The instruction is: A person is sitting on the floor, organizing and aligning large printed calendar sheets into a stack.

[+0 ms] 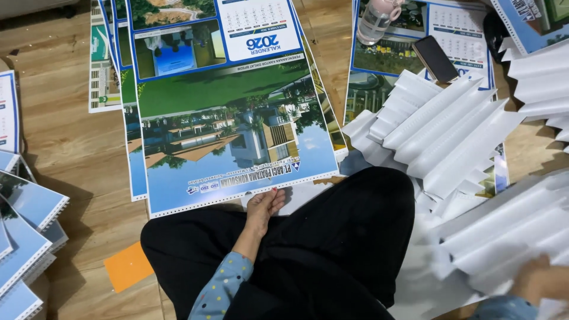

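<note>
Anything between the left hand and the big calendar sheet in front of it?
Nothing visible. The left hand rests on the black-clad lap with its fingertips right at the perforated near edge of the calendar sheet. The right hand is off among the fanned white sheets.

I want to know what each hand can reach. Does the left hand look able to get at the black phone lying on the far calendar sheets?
Probably not without leaning: the left hand rests at the near calendar's edge, while the black phone lies far off.

the person wears loose black trousers of plain cloth (pixel 332 249) and a light blue long-sleeved top, its left sleeve (pixel 222 290) dotted with small pale and yellow spots. the left hand (pixel 265 204) has red-painted nails; the right hand (pixel 536 278) shows a blue cuff (pixel 504 308).
</note>
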